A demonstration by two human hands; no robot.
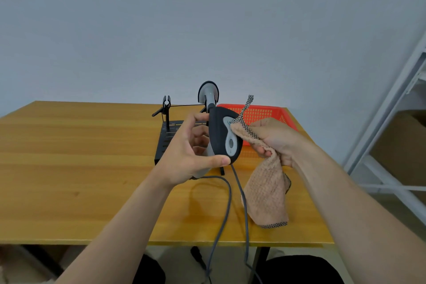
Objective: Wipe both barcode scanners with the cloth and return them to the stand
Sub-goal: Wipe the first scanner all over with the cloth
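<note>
Left hand (191,150) gripped a black-and-grey barcode scanner (222,138) in the air above the wooden table (80,157), with the thumb curled under its lower end and the fingers wrapped behind the body. The grey button panel faced the camera. Right hand (276,138) sat at the scanner's 3 o'clock, fingers bunched round a pink terry cloth (265,191) and pressing its check-trimmed corner against the panel. The rest of the cloth hung toward 5 o'clock. Second scanner (208,92) stood upright at 12 o'clock of the held one, over the black stand (164,143); its lower part was hidden, so seating could not be told. Stand's left clip (166,105) was at 10 o'clock. Red mesh basket (260,113) lay at 2 o'clock, behind the right hand. Two grey cables (227,203) ran from below the held scanner toward 6 o'clock, over the table's near edge. White shelving frame (391,99) stood at far 3 o'clock.
</note>
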